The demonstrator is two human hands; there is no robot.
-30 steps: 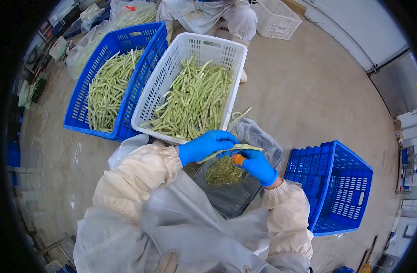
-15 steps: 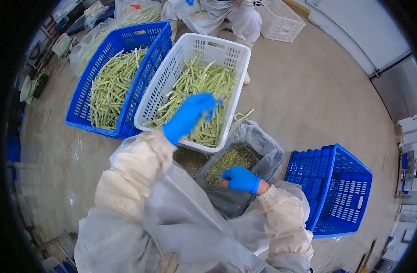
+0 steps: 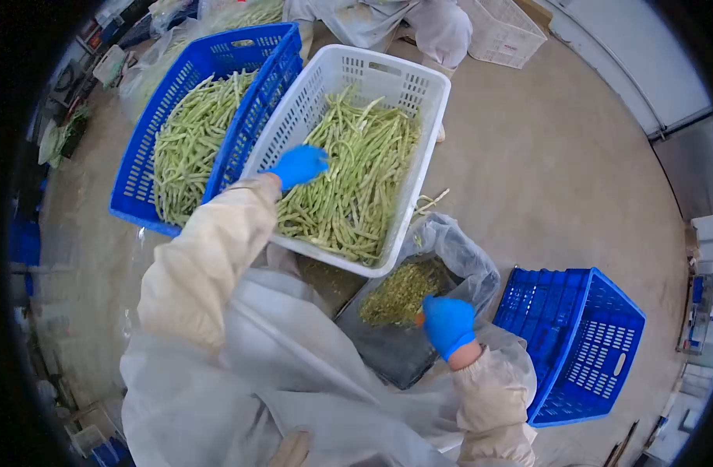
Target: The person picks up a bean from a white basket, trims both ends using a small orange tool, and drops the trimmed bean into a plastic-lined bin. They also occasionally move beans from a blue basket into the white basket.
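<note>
My left hand [image 3: 298, 166], in a blue glove, reaches over the left side of a white crate [image 3: 433, 148]. Its fingers stretch out towards the long green bean pods [image 3: 352, 183] heaped inside, and nothing shows in them. Over the right side of a lined bin [image 3: 475, 268] hangs my right hand [image 3: 450, 323], gloved in blue with its fingers curled closed. A small tan-orange tip sticks out by the thumb; I cannot tell what it holds. Below it, small green-brown scraps [image 3: 403, 294] lie in the bin.
Left of the white crate, a blue crate [image 3: 274, 93] holds more pods. Another blue crate [image 3: 578, 342] lies tilted at the right. Across from me a person's legs [image 3: 442, 31] show, with a second white crate [image 3: 506, 35] beside them. A stray pod [image 3: 432, 201] overhangs the crate's edge.
My left hand has moved left across the crate, away from its middle. My right hand has shifted right and slightly down. The whole view has shifted a little.
</note>
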